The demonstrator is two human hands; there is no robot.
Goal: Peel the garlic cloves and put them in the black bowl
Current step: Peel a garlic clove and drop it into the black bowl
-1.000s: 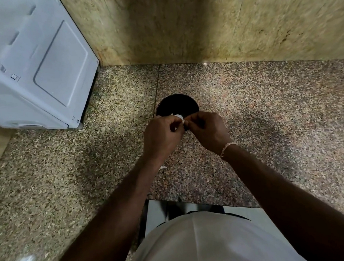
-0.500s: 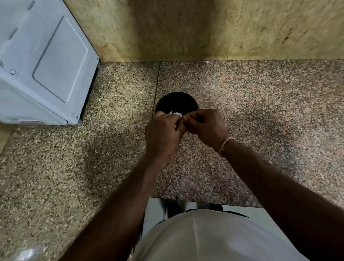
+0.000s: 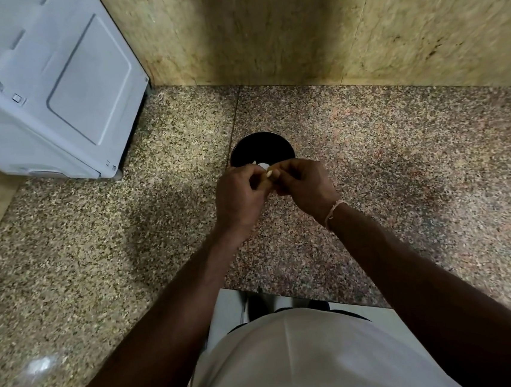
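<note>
We held one garlic clove (image 3: pixel 268 175) between both hands, just on the near side of the black bowl (image 3: pixel 261 149). The left hand (image 3: pixel 239 196) had its fingers curled round the clove from 9 o'clock; the right hand (image 3: pixel 305 185) pinched at it from 3 o'clock, fingertips meeting the left thumb. The two hands touched at the clove, so neither was nearer than the other.

The bowl lay at 12 o'clock from the hands, its near rim partly hidden by the knuckles. We judge that the coming move turned on this: a short carry toward 12 o'clock would have put the clove over the bowl. We could not tell the clove's long axis; too little of it showed.

Count: one black bowl; one clove in hand; one pale piece (image 3: pixel 263 164) showing inside the bowl at its 6 o'clock edge, clove or skin we could not tell. The bowl stood on the granite surface (image 3: pixel 400 154).
</note>
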